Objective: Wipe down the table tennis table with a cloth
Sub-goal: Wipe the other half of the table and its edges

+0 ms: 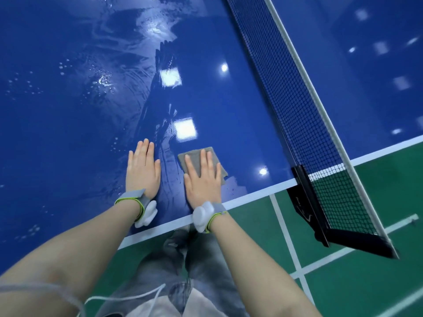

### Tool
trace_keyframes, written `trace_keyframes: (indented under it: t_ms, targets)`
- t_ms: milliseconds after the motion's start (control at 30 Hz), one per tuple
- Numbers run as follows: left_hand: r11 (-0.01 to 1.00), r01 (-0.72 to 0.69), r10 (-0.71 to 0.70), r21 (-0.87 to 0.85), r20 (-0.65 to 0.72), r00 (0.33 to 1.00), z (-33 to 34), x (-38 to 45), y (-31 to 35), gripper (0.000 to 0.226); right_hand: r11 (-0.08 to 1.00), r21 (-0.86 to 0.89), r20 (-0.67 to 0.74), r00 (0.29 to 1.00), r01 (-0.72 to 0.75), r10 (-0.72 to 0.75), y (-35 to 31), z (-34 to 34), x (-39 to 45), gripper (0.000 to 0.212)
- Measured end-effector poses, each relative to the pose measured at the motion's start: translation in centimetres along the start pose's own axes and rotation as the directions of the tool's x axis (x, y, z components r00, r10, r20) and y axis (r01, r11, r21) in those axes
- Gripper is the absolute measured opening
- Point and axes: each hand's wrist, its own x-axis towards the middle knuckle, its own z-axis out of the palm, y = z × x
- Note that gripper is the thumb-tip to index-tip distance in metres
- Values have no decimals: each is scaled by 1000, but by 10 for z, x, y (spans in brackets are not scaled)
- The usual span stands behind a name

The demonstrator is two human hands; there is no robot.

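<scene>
We see a wet, shiny blue table (68, 110) w/ a net (297, 99), green floor (343, 282) below. Our right hand (202, 179) presses flat on the grey cloth (196, 156); left hand (143, 168) lies flat, holding nothing.

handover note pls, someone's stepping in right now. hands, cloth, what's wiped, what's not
Left hand: flat on the bare table, holds nothing.
Right hand: fingers straight, pressing the grey cloth flat near the table's near edge, close to the net.
Done: wet streaks and droplets across the left part.
Left: the strip by the net looks dry; the half beyond the net shows no streaks.
</scene>
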Motion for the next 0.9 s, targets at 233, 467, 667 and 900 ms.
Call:
trace_keyframes:
  t_ms: [233, 467, 667, 900]
  targets:
    - [999, 43, -43, -15, 22, 999, 4, -25, 8, 50, 996, 7, -62, 994, 91, -90, 39, 7, -12, 47]
    - [999, 42, -42, -2, 41, 998, 7, -57, 10, 50, 992, 24, 114, 986, -125, 121, 67, -9, -23, 72]
    - [999, 48, -48, 2, 38, 998, 6, -80, 11, 51, 998, -14, -2, 998, -63, 63, 35, 0, -47, 53]
    - [996, 87, -86, -13, 68, 994, 8, -99, 13, 52, 982, -53, 41, 983, 181, -179, 44, 12, -66, 50]
